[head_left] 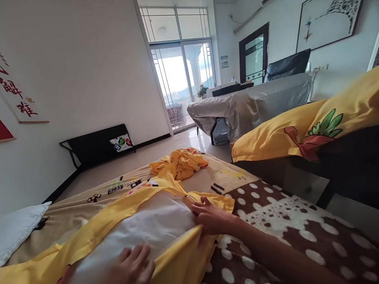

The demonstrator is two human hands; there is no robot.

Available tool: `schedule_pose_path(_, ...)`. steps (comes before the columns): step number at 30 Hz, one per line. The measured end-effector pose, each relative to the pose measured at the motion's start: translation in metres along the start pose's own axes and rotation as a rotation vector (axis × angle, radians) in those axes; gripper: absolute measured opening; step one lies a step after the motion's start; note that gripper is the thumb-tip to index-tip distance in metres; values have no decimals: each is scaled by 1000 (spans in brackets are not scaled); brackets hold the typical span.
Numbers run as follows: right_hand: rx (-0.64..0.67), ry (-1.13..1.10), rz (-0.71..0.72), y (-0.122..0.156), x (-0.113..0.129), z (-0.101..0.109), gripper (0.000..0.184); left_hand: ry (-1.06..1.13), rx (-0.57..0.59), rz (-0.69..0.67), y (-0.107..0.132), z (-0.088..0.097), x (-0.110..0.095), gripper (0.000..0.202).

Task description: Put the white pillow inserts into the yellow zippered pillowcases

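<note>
A yellow pillowcase (173,262) with a printed cartoon pattern lies across the near part of the bed, its opening spread around a white pillow (150,225). My right hand (212,217) is closed on the pillowcase at the far right corner of that opening, beside the pillow's end. Over the near side of the white pillow rests my left hand (128,275), blurred by motion. Its fingers look bent, and their tips do not show clearly. Just beyond the pillow lies a crumpled heap of yellow cloth (180,162).
A brown blanket with white dots (255,215) covers the bed's right side. Another white pillow (14,232) is at the left edge. On the right, a yellow pillow (281,129) rests on dark furniture. Farther back stands a plastic-covered table (213,107).
</note>
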State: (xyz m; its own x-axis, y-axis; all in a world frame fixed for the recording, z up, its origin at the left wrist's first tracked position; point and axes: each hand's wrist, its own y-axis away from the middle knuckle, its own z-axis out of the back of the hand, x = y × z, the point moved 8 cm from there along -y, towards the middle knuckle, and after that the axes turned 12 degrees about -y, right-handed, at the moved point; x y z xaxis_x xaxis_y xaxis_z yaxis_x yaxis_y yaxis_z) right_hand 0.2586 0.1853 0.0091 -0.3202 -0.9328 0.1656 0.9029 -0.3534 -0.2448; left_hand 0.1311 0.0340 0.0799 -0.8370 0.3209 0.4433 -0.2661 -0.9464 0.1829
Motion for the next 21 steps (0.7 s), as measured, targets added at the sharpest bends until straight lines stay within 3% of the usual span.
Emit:
schedule_pose_path(2, 4, -86, -19, 0, -4, -8, 29, 32, -145, -128, -39, 37, -21, 34)
schedule_pose_path(4, -25, -126, -37, 2, -5, -10, 26, 5, -251, -237, -84, 54, -41, 31)
schedule_pose_path(6, -67, -153, -48, 8, -5, -7, 22, 28, -302, -291, -131, 53, -54, 30)
schedule_pose_path(10, -77, -188, -80, 22, -14, -2, 23, 365, -175, -453, -201, 17, -68, 18)
schedule_pose_path(13, -25, -192, -141, 29, -24, -2, 18, 474, -174, -461, -215, -4, -65, 26)
schedule_pose_path(17, -5, -194, -159, 33, -22, 9, 19, 577, -288, -407, -198, -11, -60, 26)
schedule_pose_path(21, -44, -284, -133, 37, -12, 26, 33, 144, -381, -348, -193, -25, -76, 29)
